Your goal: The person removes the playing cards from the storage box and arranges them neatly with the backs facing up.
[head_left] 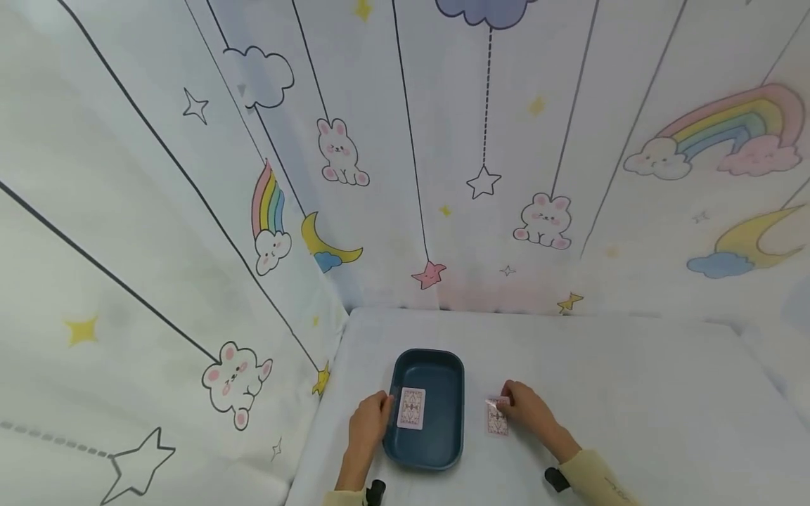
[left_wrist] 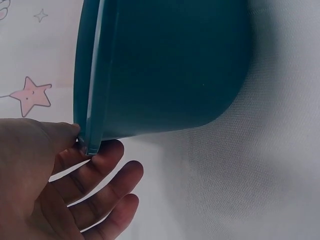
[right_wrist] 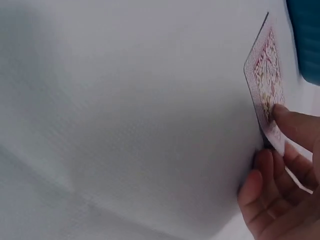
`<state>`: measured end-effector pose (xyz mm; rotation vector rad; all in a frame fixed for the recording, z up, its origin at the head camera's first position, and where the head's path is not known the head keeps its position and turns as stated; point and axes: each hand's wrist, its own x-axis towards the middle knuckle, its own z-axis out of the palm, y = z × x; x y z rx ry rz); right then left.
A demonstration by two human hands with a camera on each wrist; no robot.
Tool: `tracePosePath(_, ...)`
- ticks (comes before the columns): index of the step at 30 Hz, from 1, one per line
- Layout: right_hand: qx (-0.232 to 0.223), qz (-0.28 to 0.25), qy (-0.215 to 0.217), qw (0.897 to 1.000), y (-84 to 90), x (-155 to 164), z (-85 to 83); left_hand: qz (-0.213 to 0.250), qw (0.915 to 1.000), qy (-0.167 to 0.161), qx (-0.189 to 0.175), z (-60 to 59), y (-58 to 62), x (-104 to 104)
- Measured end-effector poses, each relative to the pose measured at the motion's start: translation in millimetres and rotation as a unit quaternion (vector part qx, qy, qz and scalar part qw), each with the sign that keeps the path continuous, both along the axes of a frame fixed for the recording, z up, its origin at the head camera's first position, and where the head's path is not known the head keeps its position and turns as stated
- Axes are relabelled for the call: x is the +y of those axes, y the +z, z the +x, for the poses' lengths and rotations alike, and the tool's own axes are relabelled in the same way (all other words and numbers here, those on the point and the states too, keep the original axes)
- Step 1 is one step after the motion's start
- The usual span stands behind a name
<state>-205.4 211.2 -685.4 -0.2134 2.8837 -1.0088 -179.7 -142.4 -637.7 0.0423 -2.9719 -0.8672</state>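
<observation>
A dark teal tray [head_left: 443, 383] sits on the white table, and one playing card [head_left: 411, 407] lies face down inside it. My left hand [head_left: 380, 411] is at the tray's left rim. In the left wrist view the thumb and forefinger of that hand [left_wrist: 65, 165] pinch the rim of the tray [left_wrist: 165, 65], with the other fingers loosely spread below its outer wall. Just right of the tray, my right hand [head_left: 519, 406] pinches a patterned-back card [head_left: 496, 418]. In the right wrist view this card [right_wrist: 265, 80] is tilted up off the table, held by the right hand [right_wrist: 287, 170] with the thumb on its back.
The white tabletop [head_left: 633, 393] stretches out to the right and behind the tray. Fabric walls printed with rabbits, rainbows and stars [head_left: 481, 183] close it in at the back and on both sides. The left wall [head_left: 240, 372] stands close to the tray.
</observation>
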Motion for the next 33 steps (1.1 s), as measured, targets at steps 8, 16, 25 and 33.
tracePosePath(8,0.031,0.082,-0.025,0.996,-6.8,-15,17.6,0.010,0.9998,0.015,-0.011,14.9,-7.4,-4)
tracePosePath(16,0.041,0.096,-0.013,0.994,-8.2,-22,22.4,0.009,0.9996,0.016,-0.019,20.3,-10.4,-9)
tracePosePath(25,0.118,0.053,-0.009,0.992,36.7,-68,9.1,0.018,0.9997,0.014,-0.007,17.4,-14.1,-9)
tracePosePath(33,0.038,0.144,0.166,0.975,78.7,-160,-34.5,0.023,0.9997,-0.002,0.009,-2.8,-4.5,-1)
